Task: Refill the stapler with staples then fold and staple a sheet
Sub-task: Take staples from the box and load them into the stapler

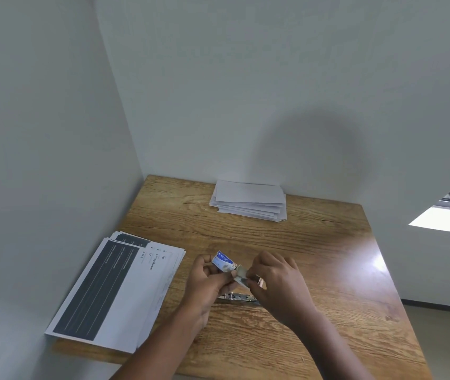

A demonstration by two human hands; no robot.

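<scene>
My left hand (207,281) holds a small blue-and-white staple box (224,261) above the wooden table (314,259). My right hand (273,275) pinches a strip of staples (241,276) at the box's open end. The metal stapler (241,297) lies opened flat on the table just under both hands, mostly hidden by them. A stack of printed sheets (117,292) with dark panels lies at the table's left edge.
A pile of folded white sheets (248,200) sits at the back of the table near the wall. Walls close in the table at the left and rear. The table's right half is bare wood with a bright glare spot.
</scene>
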